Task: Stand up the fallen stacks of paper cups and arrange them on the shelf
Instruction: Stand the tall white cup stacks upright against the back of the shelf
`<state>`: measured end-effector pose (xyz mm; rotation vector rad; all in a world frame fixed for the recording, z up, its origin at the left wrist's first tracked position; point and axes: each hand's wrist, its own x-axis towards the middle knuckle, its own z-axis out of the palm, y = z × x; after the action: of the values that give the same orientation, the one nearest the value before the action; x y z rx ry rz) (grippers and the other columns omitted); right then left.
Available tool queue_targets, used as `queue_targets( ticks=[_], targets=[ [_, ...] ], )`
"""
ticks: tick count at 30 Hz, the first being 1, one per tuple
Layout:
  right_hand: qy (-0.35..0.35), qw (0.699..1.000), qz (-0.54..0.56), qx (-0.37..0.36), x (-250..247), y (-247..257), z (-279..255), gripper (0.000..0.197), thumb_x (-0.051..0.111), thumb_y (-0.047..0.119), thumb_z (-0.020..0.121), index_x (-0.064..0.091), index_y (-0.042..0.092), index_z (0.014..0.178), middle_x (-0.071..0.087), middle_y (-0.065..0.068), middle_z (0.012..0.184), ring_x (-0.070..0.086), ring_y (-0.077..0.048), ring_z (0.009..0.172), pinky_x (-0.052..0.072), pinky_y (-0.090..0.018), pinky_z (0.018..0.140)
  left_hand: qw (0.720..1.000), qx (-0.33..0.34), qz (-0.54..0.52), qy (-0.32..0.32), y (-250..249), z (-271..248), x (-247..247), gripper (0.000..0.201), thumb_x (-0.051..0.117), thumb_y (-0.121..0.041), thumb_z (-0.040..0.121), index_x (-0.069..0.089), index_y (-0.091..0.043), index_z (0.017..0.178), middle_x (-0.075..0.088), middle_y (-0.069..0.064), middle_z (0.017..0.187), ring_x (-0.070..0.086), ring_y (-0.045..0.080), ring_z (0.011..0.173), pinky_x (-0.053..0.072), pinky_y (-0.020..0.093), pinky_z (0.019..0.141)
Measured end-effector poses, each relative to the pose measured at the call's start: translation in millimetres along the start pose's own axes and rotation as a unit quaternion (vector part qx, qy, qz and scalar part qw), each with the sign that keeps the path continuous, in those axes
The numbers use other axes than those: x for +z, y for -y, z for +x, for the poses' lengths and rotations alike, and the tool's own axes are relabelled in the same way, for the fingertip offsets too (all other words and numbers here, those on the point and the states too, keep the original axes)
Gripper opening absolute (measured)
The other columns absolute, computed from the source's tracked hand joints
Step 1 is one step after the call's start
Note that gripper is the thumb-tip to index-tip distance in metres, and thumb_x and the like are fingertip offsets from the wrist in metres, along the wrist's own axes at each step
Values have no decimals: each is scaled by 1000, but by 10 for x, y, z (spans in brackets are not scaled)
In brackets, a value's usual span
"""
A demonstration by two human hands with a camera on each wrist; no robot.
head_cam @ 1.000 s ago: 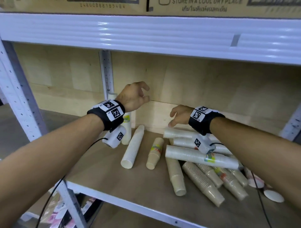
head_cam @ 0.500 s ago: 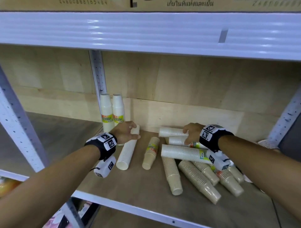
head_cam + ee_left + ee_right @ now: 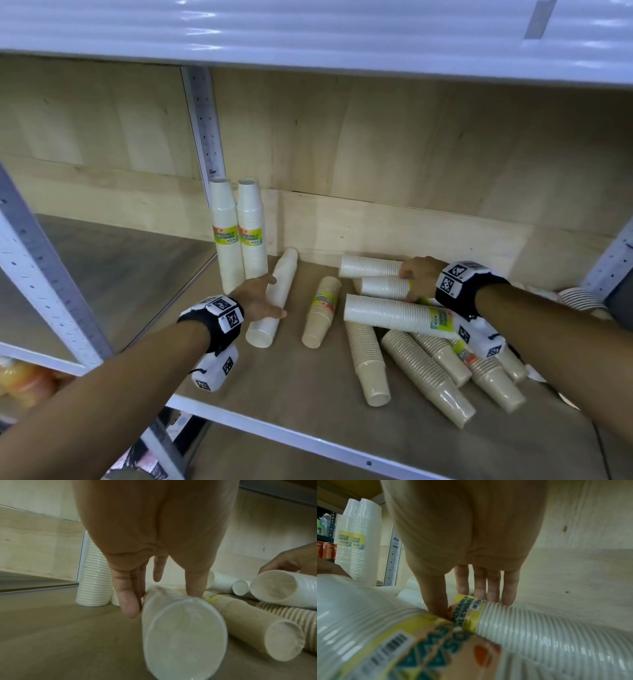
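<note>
Head view shows a wooden shelf [image 3: 294, 404] with many packs of paper cups on it. Two white stacks [image 3: 239, 233] stand upright side by side at the back, next to a white post [image 3: 205, 123] with holes. Each has a yellow and green label; the small words are hard to read. The left hand [image 3: 257, 298] wraps around a fallen white stack [image 3: 274, 301], thumb on one side and fingers on the other. A short tan stack [image 3: 322, 311] lies just beside it. The right hand [image 3: 419, 275] reaches into a pile of fallen stacks [image 3: 411, 325], its fingers curled over a white stack [image 3: 547, 635] at its label, thumb pressing down. That label reads partly "POSABLE". Three white stacks lie across the pile, and about four tan ones lie under them, pointing toward the shelf edge. A big white stack [image 3: 359, 622] lies close in front of the right wrist.
</note>
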<state>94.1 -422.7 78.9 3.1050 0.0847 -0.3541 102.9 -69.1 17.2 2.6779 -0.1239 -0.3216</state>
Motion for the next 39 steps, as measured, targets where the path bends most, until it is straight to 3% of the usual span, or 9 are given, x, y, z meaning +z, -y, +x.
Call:
queue_targets(
  ticks=[3,6,10,13,16,20,25,37,39],
  targets=[
    [5,1000,-1,-2,13,-26,34,55,77,33,79,56,15,127,59,-5,124,58,-22,108,46,-27,85,1000,-16,3,9,17,15,25,96,79,-49,73,26,-26,150,44,6,144,50,26,124,49,34,90],
    [3,1000,-6,-11,21,-39,50,51,76,29,81,57,13,125,59,-6,122,59,-24,108,46,-28,85,999,-30,-13,21,3,6,29,97,81,-47,72,25,-28,150,41,5,145,54,28,117,55,31,63],
    [-8,1000,-3,-27,56,-84,69,42,69,26,86,55,13,123,58,-8,121,56,-21,98,40,-25,75,999,-41,-9,24,-30,-5,24,94,81,-42,73,26,-28,148,41,5,144,57,29,111,58,36,64],
    [-12,999,-2,-35,70,-115,79,37,65,25,89,56,13,122,59,-9,120,53,-19,92,35,-23,70,999,-45,-8,23,-52,-20,23,89,80,-36,76,25,-26,147,44,7,140,57,28,105,54,31,56],
    [-9,999,-9,-41,50,-132,70,37,67,26,87,57,14,120,59,-7,116,53,-19,91,34,-22,66,999,-44,3,13,-70,-47,29,87,78,-35,77,26,-24,146,47,7,137,57,28,109,50,31,60],
    [-4,999,-27,-40,-17,-142,43,37,77,32,78,56,20,107,56,2,101,53,-17,87,29,-19,54,999,-43,8,18,-75,-85,22,81,78,-35,76,29,-23,140,52,3,127,56,24,97,52,35,67],
    [-52,998,2,-29,-132,-199,-42,51,82,29,73,58,16,116,60,2,110,56,-17,94,41,-24,74,999,-34,-3,20,-101,-128,-13,79,76,-33,77,28,-23,138,51,4,127,54,24,101,56,39,74],
    [-240,959,140,-51,-730,215,-327,48,81,27,71,49,15,105,58,-2,101,56,-21,86,41,-28,68,984,32,-163,-63,-435,-217,-294,100,79,-16,75,15,-17,152,46,8,141,50,27,123,45,40,99],
    [-254,949,178,-58,-878,390,-372,51,81,26,72,46,15,107,58,-2,99,58,-23,85,41,-28,68,976,42,-200,-78,-514,-239,-368,103,79,-14,73,13,-16,152,51,9,138,53,27,120,46,38,97]
  ],
)
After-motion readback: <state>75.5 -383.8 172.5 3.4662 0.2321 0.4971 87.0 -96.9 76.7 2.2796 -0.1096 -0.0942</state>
